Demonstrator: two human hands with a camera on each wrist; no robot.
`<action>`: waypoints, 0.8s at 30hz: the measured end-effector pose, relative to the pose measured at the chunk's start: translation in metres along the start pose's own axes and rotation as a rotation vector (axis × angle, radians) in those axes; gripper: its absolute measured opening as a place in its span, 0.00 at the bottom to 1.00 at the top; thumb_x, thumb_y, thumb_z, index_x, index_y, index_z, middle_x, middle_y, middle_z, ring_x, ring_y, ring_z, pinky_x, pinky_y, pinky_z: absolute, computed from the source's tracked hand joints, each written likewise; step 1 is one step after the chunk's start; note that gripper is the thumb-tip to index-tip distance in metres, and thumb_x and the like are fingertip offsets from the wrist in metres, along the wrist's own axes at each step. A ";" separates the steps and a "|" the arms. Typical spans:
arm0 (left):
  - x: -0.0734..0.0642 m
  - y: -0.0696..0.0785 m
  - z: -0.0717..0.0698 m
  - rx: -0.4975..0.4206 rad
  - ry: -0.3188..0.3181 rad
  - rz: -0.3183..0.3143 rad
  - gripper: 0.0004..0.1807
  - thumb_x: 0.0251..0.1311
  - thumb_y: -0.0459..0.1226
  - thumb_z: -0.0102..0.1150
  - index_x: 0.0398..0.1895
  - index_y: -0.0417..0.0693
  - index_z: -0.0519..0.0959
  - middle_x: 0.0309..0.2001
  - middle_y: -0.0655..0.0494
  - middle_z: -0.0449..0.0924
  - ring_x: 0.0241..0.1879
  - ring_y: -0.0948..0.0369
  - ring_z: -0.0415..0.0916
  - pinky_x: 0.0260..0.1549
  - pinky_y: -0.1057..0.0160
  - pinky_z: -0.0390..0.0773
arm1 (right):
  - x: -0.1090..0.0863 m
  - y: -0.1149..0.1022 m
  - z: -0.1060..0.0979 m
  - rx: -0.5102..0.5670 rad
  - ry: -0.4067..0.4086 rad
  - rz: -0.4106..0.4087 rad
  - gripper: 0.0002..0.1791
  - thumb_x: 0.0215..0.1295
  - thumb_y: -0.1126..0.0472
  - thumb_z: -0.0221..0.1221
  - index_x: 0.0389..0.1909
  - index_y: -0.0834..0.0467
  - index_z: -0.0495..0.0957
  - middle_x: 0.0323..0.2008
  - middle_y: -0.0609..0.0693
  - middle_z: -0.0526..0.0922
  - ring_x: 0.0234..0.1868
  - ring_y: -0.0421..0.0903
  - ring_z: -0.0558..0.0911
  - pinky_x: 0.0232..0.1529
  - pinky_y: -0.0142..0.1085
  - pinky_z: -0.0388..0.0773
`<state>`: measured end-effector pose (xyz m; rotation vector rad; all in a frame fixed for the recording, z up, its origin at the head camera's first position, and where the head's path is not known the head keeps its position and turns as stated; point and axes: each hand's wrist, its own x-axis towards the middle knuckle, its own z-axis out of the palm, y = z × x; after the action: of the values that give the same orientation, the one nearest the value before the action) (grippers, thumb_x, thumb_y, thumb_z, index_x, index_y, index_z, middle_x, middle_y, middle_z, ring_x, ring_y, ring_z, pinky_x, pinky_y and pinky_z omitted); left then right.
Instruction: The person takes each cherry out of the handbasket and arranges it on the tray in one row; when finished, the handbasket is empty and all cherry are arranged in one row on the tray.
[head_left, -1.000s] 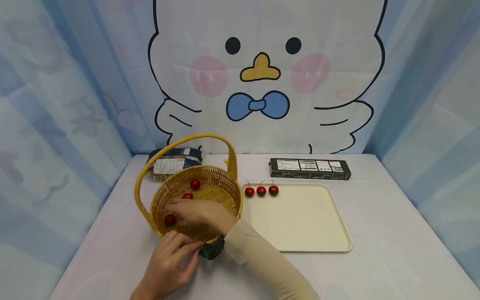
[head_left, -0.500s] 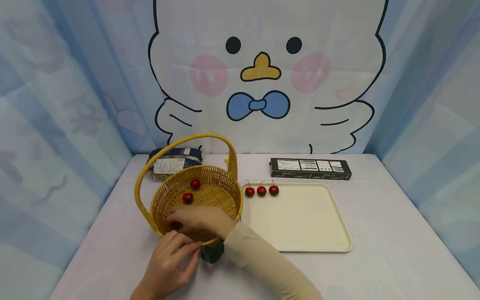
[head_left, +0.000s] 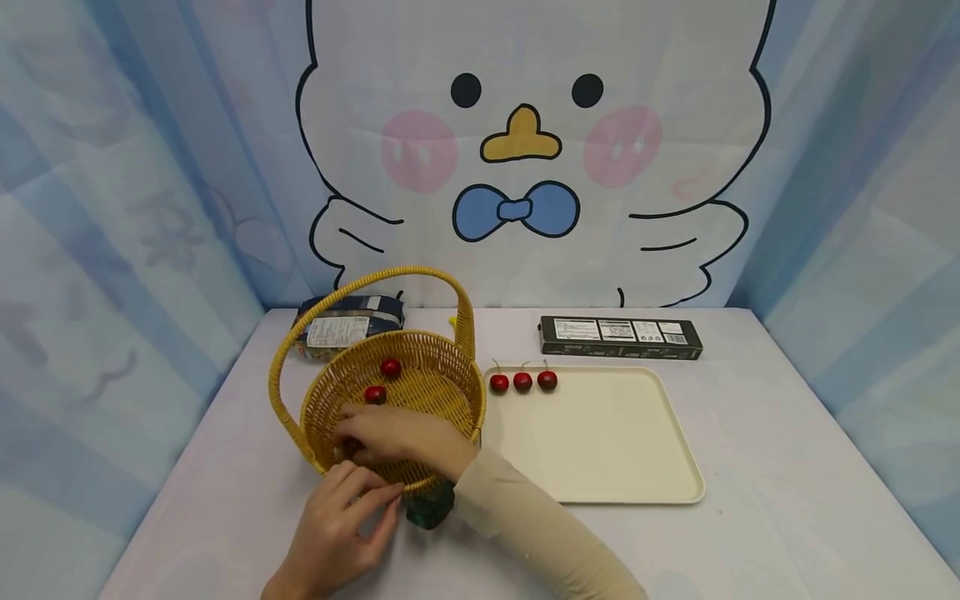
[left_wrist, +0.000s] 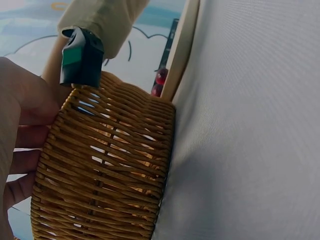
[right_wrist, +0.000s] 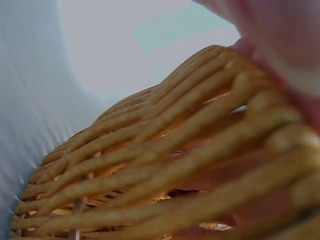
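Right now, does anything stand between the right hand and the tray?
Yes: the side of the basket nearest the tray, wall and rim, stands between it and the right hand. No other object is visible there.

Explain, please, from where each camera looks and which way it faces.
Head: on the person's head, facing forward and down at the round yellow wicker basket and cream rectangular tray; left hand, right hand and beige cloth right sleeve show.
Left wrist: on that wrist, facing the basket's outer wall; left fingers and right sleeve show.
Right wrist: on that wrist, facing the basket's weave closely; blurred skin shows, hand unclear.
Head and left wrist share basket, tray and sleeve.
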<state>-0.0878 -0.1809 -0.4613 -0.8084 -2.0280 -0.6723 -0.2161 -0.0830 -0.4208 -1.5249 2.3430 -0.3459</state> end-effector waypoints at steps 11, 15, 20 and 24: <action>0.001 0.001 0.000 0.036 -0.007 -0.019 0.19 0.70 0.45 0.53 0.26 0.48 0.88 0.28 0.63 0.77 0.29 0.65 0.67 0.32 0.68 0.65 | -0.027 0.014 -0.010 0.112 0.114 0.036 0.16 0.74 0.60 0.57 0.60 0.48 0.79 0.55 0.45 0.69 0.49 0.33 0.73 0.52 0.21 0.73; 0.001 0.002 0.000 0.059 -0.011 -0.023 0.20 0.70 0.46 0.52 0.26 0.49 0.88 0.28 0.63 0.77 0.29 0.65 0.67 0.32 0.68 0.66 | -0.038 0.017 -0.017 0.077 0.134 0.050 0.18 0.73 0.60 0.58 0.62 0.47 0.78 0.56 0.46 0.73 0.52 0.36 0.75 0.56 0.25 0.73; 0.001 0.003 0.000 0.070 -0.017 -0.028 0.20 0.70 0.46 0.52 0.26 0.49 0.88 0.27 0.63 0.78 0.29 0.65 0.68 0.32 0.67 0.66 | -0.054 0.022 -0.022 0.045 0.204 0.076 0.19 0.73 0.58 0.59 0.63 0.48 0.76 0.59 0.46 0.74 0.56 0.39 0.77 0.60 0.28 0.74; 0.001 0.003 0.000 0.056 -0.022 -0.028 0.19 0.70 0.45 0.53 0.26 0.48 0.88 0.28 0.62 0.78 0.29 0.64 0.68 0.32 0.67 0.66 | -0.067 0.026 -0.027 0.078 0.268 0.101 0.19 0.72 0.60 0.59 0.62 0.49 0.77 0.59 0.47 0.75 0.57 0.40 0.77 0.60 0.30 0.75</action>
<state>-0.0856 -0.1788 -0.4601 -0.7588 -2.0720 -0.6217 -0.2235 -0.0103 -0.3967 -1.3918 2.5630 -0.6445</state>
